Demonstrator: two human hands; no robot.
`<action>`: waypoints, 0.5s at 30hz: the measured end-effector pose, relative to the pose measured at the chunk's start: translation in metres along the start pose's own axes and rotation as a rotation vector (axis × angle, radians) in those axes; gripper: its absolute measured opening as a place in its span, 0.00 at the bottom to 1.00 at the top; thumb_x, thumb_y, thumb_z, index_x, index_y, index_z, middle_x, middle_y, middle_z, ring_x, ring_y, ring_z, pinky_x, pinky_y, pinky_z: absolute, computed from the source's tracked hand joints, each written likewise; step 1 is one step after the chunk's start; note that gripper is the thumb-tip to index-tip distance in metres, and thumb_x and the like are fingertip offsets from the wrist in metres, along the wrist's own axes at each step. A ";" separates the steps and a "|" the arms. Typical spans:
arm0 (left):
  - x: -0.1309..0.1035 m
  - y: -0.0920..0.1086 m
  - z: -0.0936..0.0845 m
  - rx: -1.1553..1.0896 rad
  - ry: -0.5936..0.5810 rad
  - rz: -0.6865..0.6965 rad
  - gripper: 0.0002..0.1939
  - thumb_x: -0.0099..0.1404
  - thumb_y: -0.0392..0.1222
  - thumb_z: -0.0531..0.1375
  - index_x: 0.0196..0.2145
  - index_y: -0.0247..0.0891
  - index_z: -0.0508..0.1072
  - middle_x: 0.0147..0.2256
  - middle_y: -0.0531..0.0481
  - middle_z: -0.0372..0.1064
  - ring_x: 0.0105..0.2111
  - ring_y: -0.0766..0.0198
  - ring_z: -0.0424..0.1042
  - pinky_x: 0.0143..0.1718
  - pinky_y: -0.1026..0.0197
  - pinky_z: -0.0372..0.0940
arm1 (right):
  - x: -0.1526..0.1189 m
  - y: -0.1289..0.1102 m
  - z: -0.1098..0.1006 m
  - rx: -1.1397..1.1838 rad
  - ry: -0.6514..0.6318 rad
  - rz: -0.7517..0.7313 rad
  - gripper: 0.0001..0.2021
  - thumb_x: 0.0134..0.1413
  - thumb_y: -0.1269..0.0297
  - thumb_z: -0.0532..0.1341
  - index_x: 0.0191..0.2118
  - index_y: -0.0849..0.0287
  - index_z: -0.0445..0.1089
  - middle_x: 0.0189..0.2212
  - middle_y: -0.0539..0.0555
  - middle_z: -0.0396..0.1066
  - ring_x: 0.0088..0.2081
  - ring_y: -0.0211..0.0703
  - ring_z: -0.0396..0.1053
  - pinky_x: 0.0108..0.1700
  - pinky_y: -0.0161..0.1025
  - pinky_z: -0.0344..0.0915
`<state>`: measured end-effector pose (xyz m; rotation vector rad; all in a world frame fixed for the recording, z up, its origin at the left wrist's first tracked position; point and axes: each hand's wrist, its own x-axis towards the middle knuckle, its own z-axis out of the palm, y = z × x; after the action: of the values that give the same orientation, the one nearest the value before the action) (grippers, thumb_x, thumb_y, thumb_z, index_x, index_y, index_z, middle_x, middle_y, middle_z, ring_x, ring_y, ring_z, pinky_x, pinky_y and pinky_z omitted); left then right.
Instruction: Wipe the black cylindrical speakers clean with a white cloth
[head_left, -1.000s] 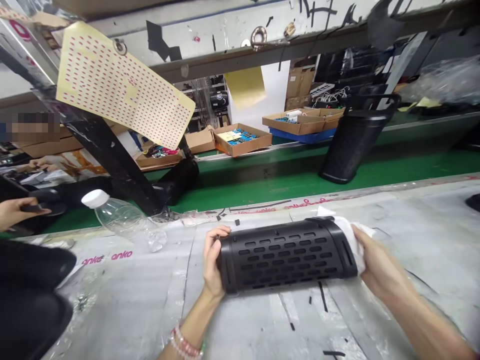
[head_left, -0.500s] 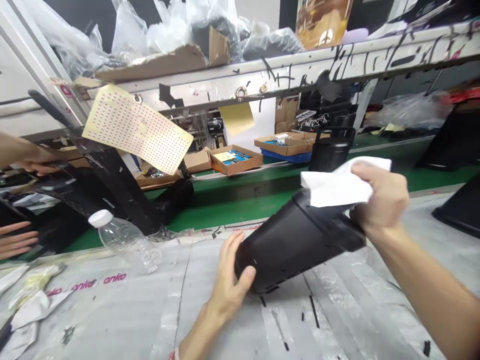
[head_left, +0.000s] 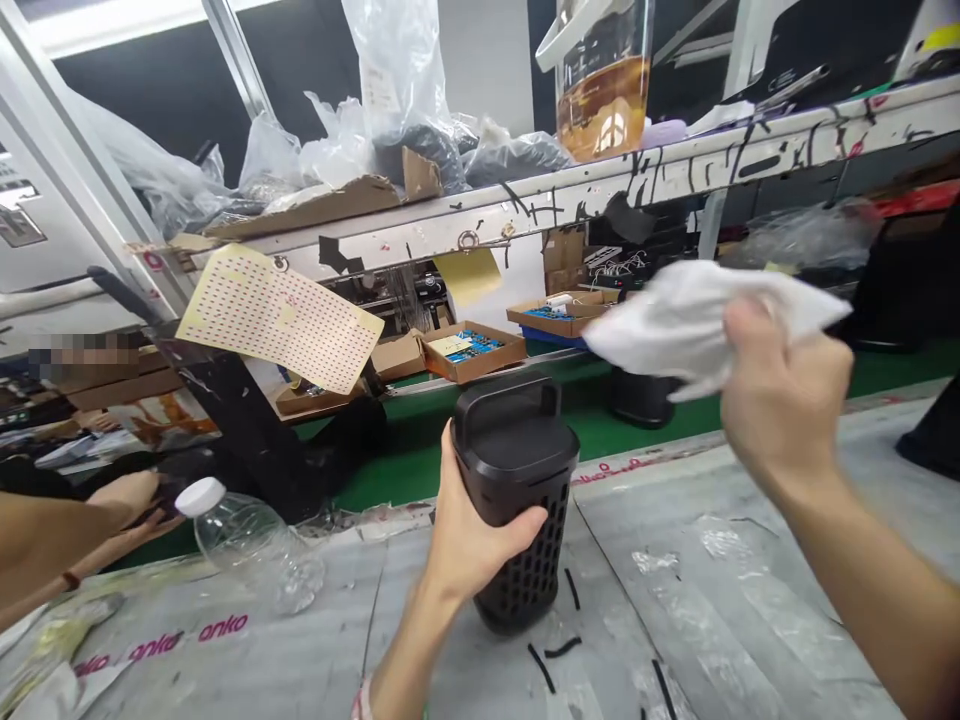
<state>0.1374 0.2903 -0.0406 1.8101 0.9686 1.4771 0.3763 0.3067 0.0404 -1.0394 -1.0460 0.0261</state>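
A black lantern-shaped housing with a top handle and perforated sides (head_left: 517, 460) stands nearly upright on the covered bench. My left hand (head_left: 472, 530) is wrapped round its near left side, thumb across the front. Up and to the right, apart from the housing, my right hand (head_left: 787, 400) grips a crumpled white cloth (head_left: 675, 320), which is blurred by motion. Short black strips (head_left: 541, 668) lie on the bench just in front of the housing.
A clear plastic bottle (head_left: 251, 545) lies tilted at the left, near a co-worker's hands (head_left: 139, 505). Behind runs a green conveyor belt (head_left: 405, 450) with cardboard trays (head_left: 476, 350) beyond. A dotted yellow sheet (head_left: 281, 318) hangs from the shelf. Another black housing (head_left: 641, 395) stands behind the cloth.
The housing has gone from lying tilted between both hands to standing upright in my left hand. My right hand has let go of it and moved away with the cloth.
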 end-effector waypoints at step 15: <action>0.015 -0.002 -0.005 0.013 -0.177 0.195 0.51 0.48 0.45 0.71 0.65 0.43 0.51 0.61 0.42 0.60 0.62 0.46 0.60 0.66 0.45 0.53 | -0.056 -0.045 0.025 -0.099 -0.983 -0.670 0.16 0.70 0.66 0.46 0.50 0.62 0.70 0.50 0.57 0.72 0.53 0.48 0.69 0.58 0.47 0.64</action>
<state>0.1335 0.3039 -0.0335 2.0540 0.7334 1.3961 0.3079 0.2732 0.0354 -0.6930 -2.2724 -0.0673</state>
